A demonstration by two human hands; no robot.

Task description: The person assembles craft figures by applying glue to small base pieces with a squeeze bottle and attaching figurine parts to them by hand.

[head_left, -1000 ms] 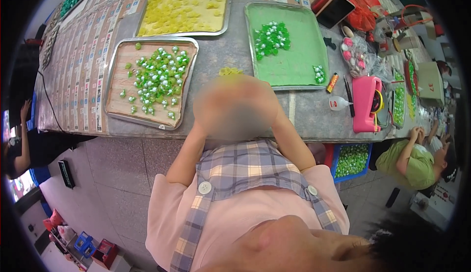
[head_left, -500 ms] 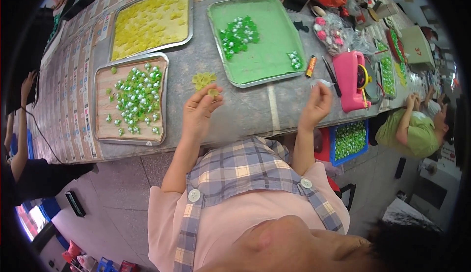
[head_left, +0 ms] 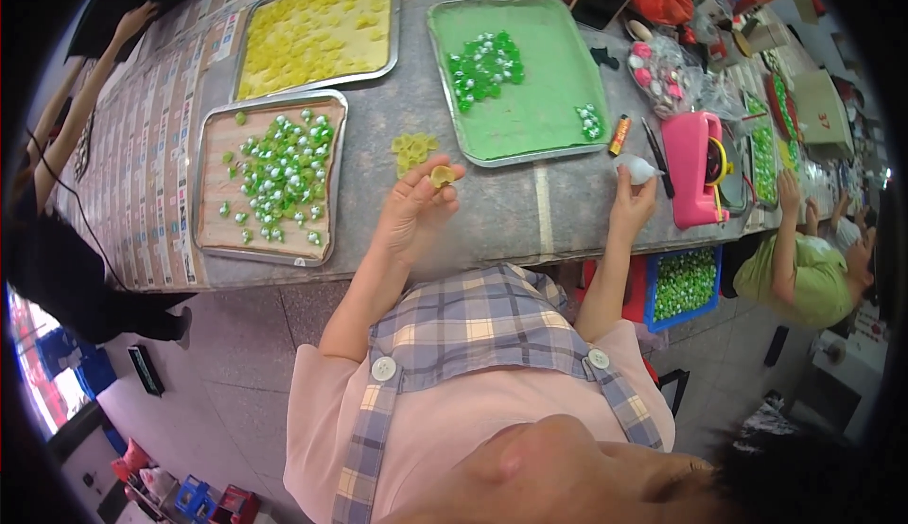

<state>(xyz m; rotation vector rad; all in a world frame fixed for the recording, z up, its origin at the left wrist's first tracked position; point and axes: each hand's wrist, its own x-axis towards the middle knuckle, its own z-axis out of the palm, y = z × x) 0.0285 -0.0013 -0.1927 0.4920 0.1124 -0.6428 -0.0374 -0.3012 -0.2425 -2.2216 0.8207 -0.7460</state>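
Note:
My left hand (head_left: 409, 210) pinches a small yellow cup-shaped petal piece (head_left: 442, 176) between thumb and fingers. Just beyond it lies a little heap of similar yellow petal pieces (head_left: 410, 148) on the grey table covering. My right hand (head_left: 633, 207) has its fingers around a small whitish, translucent rounded object (head_left: 638, 171), perhaps a squeeze bottle; its tip is too small to make out. Ahead, between the hands, is a green-lined tray (head_left: 539, 127) bearing green pieces with silvery beads (head_left: 485, 68), plus a smaller cluster (head_left: 590, 123) at its right side.
On the left stand a tray (head_left: 326, 231) of green beaded pieces and a tray (head_left: 392, 37) of yellow pieces. A pink device (head_left: 690, 169), black pen-like tool (head_left: 657, 157) and orange tube (head_left: 619, 135) lie right. A blue crate (head_left: 651, 311) sits below the table edge; co-workers flank me.
My right hand has closed on the whitish object and lifted it slightly. The left hand still holds the yellow piece, now turned with its hollow showing more. The whole view has shifted a little.

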